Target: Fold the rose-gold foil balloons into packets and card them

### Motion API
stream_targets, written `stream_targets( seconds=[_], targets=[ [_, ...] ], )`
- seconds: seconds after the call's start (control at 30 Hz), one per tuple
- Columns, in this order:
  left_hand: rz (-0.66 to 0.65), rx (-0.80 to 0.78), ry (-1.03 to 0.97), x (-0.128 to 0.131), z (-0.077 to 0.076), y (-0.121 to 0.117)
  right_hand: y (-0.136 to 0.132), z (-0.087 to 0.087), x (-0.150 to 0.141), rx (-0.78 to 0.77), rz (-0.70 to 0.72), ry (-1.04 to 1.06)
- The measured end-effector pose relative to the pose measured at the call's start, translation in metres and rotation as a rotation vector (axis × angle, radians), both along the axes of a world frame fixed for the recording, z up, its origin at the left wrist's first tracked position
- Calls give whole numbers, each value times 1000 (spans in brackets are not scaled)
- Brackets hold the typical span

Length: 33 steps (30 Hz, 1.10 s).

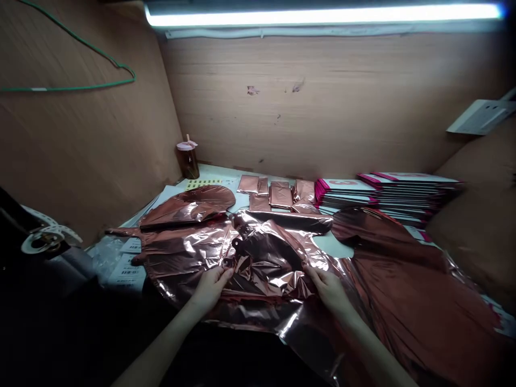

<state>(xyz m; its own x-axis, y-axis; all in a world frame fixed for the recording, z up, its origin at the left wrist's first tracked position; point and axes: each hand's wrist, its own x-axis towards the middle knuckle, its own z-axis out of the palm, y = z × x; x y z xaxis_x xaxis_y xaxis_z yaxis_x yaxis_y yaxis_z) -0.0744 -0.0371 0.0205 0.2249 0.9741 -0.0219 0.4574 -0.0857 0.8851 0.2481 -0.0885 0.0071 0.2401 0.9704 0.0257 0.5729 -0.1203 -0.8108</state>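
A shiny rose-gold foil balloon (278,269), flat and crumpled, lies in front of me on top of other foil. My left hand (212,287) pinches its left edge between thumb and fingers. On the opposite edge, my right hand (325,287) grips the same foil, its fingertips partly hidden in the folds. More flat foil balloons of the same colour spread around it: one to the left (181,250) and a large one to the right (419,290). Near my left hand the balloon has a small dark tab with a hole (236,243).
Folded foil packets (281,194) lie at the back, beside stacks of pink-edged printed sleeves (411,196). A lidded brown cup (187,160) stands in the left corner. Barcode labels (128,270) and clear plastic (107,260) lie at left. Wooden panels (322,107) enclose the table.
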Motion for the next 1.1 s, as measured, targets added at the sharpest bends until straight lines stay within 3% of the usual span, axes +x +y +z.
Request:
stream_targets(
  seconds=[0.13, 0.23, 0.33, 0.43, 0.53, 0.57, 0.63, 0.73, 0.83, 0.9, 1.03, 1.1],
  targets=[
    [154, 138, 81, 12, -12, -3, -2, 0, -4, 16, 38, 32],
    [176, 282, 166, 19, -14, 0, -10, -2, -6, 24, 23, -41],
    [156, 245, 374, 22, -11, 10, -11, -3, -10, -86, -84, -297],
    [159, 200, 558, 25, -9, 13, -5, -2, -15, -195, -98, -449],
    [261, 549, 622, 36, -15, -1, 1, 0, -16, -227, -91, -478],
    [222, 695, 613, 43, -17, -9, 2, 0, -17, -240, -88, -489],
    [-42, 849, 584, 57, -22, -24, 5, 1, -17, -263, -83, -514],
    [-466, 710, 619, 69, -24, -35, 3, 2, -17, -290, -74, -563],
    [-612, 512, 694, 64, -20, -29, -11, 6, -13, -289, -77, -625],
    [-672, 449, 719, 60, -16, -24, -25, 9, -9, -130, -18, -718],
    [-730, 429, 774, 58, -5, -18, -48, 6, -3, 402, 418, -888],
    [-735, 430, 766, 53, 4, -15, -51, 3, 0, 519, 539, -861]
  ],
)
